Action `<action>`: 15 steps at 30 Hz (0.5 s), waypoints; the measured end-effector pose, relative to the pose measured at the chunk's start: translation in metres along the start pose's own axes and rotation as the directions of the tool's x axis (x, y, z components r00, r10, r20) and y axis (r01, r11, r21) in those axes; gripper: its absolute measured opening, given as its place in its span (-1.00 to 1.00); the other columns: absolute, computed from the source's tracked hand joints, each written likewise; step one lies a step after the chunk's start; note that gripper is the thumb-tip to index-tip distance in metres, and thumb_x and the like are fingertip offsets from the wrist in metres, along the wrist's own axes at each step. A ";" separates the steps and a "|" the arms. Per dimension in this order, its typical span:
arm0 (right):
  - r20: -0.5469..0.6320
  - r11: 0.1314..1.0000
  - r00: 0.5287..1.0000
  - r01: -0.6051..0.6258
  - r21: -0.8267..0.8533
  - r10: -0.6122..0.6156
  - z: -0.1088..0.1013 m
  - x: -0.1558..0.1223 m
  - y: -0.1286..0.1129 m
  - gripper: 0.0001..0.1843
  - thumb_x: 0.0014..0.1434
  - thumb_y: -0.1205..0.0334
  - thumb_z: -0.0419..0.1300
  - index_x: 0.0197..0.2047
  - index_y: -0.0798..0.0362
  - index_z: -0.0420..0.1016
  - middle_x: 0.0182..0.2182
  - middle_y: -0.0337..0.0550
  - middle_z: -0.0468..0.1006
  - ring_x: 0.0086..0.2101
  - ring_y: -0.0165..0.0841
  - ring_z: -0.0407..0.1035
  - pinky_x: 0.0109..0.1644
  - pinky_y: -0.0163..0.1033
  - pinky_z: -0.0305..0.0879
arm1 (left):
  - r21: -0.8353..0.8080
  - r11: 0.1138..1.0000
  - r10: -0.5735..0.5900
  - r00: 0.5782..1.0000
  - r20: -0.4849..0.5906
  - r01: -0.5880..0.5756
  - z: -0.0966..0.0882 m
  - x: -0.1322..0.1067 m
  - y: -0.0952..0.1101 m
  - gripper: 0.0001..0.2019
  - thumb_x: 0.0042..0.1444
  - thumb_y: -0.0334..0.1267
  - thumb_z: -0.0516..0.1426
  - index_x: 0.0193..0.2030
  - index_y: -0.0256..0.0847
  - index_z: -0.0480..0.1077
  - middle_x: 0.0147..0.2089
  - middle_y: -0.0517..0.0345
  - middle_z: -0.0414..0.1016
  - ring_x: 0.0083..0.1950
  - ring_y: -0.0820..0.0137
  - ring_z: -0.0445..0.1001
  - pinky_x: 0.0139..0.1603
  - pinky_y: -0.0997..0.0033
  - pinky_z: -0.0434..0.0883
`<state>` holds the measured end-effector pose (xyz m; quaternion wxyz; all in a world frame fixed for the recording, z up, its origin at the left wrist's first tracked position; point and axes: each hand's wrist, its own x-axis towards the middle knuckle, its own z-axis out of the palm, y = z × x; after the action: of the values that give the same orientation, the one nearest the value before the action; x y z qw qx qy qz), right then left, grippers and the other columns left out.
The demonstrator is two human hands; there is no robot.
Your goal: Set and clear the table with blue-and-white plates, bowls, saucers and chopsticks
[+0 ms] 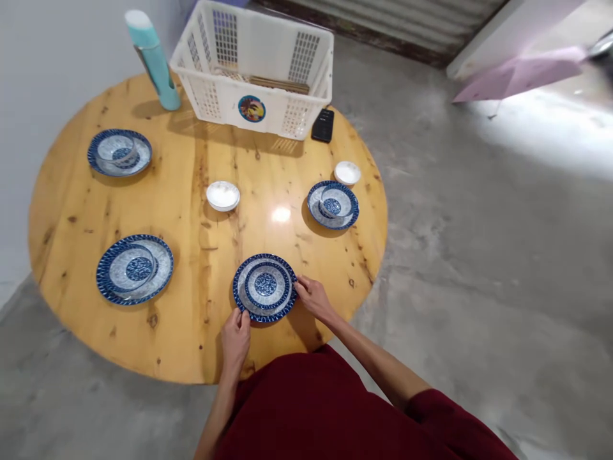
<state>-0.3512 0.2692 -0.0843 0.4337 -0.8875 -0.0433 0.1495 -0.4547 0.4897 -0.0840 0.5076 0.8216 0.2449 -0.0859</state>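
A blue-and-white patterned plate (241,301) lies at the near edge of the table, and a clear round bowl seems to rest on it. My left hand (236,338) pinches its lower left rim between thumb and fingers. On the opposite side, my right hand (312,297) grips the right rim, fingertips closed on the edge. Similar plates with clear glass bowls sit nearby: one to the left (106,281), one at the far left (96,160), and one at the right (353,214). Whether my fingertips reach under the rim is hidden.
On the round wooden table (191,345) stand a white plastic basket (211,105) holding chopsticks, a turquoise flask (158,70) and a black phone (323,126). Small white dishes sit mid-table (223,195) and at the right (347,172). A pink umbrella (520,76) lies on the floor.
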 end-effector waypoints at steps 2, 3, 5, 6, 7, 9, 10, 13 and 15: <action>0.017 1.000 1.000 0.009 0.006 -0.009 -0.001 0.000 0.001 -0.70 0.25 0.10 -0.04 -0.39 0.02 0.39 -0.46 -0.17 0.48 -0.40 -0.30 0.37 -0.26 -0.26 0.23 | 0.003 1.000 -0.001 1.000 -0.018 0.001 0.001 -0.001 0.001 -0.65 0.26 0.01 -0.05 -0.48 -0.11 0.14 -0.52 0.30 0.23 -0.45 0.44 0.27 -0.39 0.49 0.19; 0.030 1.000 0.999 0.014 0.011 -0.014 -0.001 0.000 0.002 -0.70 0.25 0.09 -0.04 -0.37 0.02 0.41 -0.45 -0.16 0.50 -0.40 -0.29 0.38 -0.26 -0.25 0.24 | 0.004 1.000 -0.005 1.000 -0.026 0.005 0.001 -0.002 0.001 -0.66 0.26 0.01 -0.05 -0.48 -0.11 0.13 -0.52 0.31 0.21 -0.45 0.45 0.25 -0.39 0.49 0.18; 0.055 1.000 0.998 0.021 0.013 -0.022 -0.001 -0.001 0.003 -0.68 0.26 0.06 -0.04 -0.35 0.03 0.44 -0.43 -0.13 0.53 -0.39 -0.27 0.40 -0.25 -0.23 0.27 | 0.004 1.000 -0.016 0.999 -0.040 0.016 0.003 -0.004 0.000 -0.67 0.25 -0.01 -0.06 -0.48 -0.11 0.13 -0.52 0.31 0.20 -0.46 0.46 0.24 -0.39 0.49 0.17; 0.064 1.000 0.998 0.022 0.012 -0.022 -0.001 -0.002 0.003 -0.67 0.26 0.05 -0.04 -0.34 0.02 0.45 -0.42 -0.12 0.55 -0.38 -0.25 0.42 -0.24 -0.22 0.29 | 0.008 1.000 -0.022 0.999 -0.048 0.022 0.004 -0.005 -0.001 -0.68 0.24 -0.02 -0.06 -0.48 -0.11 0.12 -0.52 0.31 0.20 -0.47 0.46 0.23 -0.39 0.49 0.16; 0.070 1.000 0.997 0.019 0.012 -0.020 -0.001 -0.002 0.004 -0.66 0.26 0.04 -0.04 -0.33 0.02 0.47 -0.41 -0.11 0.57 -0.36 -0.23 0.43 -0.22 -0.21 0.31 | 0.015 0.999 -0.027 0.998 -0.057 0.028 0.005 -0.006 -0.003 -0.68 0.24 -0.03 -0.06 -0.48 -0.11 0.12 -0.53 0.31 0.19 -0.47 0.46 0.23 -0.39 0.49 0.16; 0.075 1.000 0.997 0.007 0.023 -0.008 -0.001 -0.004 0.007 -0.64 0.25 0.01 -0.03 -0.29 0.02 0.51 -0.38 -0.08 0.60 -0.33 -0.19 0.46 -0.20 -0.18 0.35 | 0.031 0.999 -0.032 0.997 -0.069 0.035 0.007 -0.008 -0.005 -0.69 0.24 -0.05 -0.06 -0.49 -0.12 0.10 -0.54 0.31 0.17 -0.47 0.46 0.21 -0.39 0.48 0.14; 0.080 0.999 0.997 -0.003 0.034 0.000 0.000 -0.004 0.009 -0.62 0.24 -0.01 -0.02 -0.27 0.02 0.52 -0.35 -0.07 0.61 -0.32 -0.17 0.48 -0.19 -0.16 0.36 | 0.037 0.999 -0.033 0.997 -0.073 0.036 0.007 -0.008 -0.006 -0.69 0.24 -0.06 -0.06 -0.50 -0.12 0.09 -0.54 0.31 0.15 -0.48 0.46 0.20 -0.39 0.48 0.13; 0.120 0.999 0.992 -0.034 0.042 0.029 0.000 -0.004 0.014 -0.59 0.22 -0.06 -0.01 -0.26 0.04 0.54 -0.35 -0.04 0.62 -0.36 -0.15 0.49 -0.24 -0.14 0.38 | 0.053 0.998 -0.030 0.995 -0.091 0.035 0.009 -0.010 -0.009 -0.69 0.23 -0.08 -0.06 -0.50 -0.12 0.06 -0.55 0.31 0.13 -0.48 0.46 0.17 -0.40 0.48 0.09; 0.139 0.998 0.989 -0.047 0.038 0.041 0.001 -0.005 0.016 -0.58 0.21 -0.08 0.01 -0.27 0.03 0.54 -0.36 -0.03 0.62 -0.36 -0.14 0.49 -0.26 -0.14 0.39 | 0.053 0.998 -0.032 0.995 -0.099 0.038 0.009 -0.011 -0.009 -0.70 0.23 -0.09 -0.06 -0.50 -0.12 0.07 -0.54 0.31 0.14 -0.47 0.46 0.18 -0.40 0.47 0.08</action>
<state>-0.3565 0.2589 -0.0959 0.4444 -0.8667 -0.0505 0.2208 -0.4679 0.4816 -0.0912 0.4705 0.8341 0.2814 -0.0612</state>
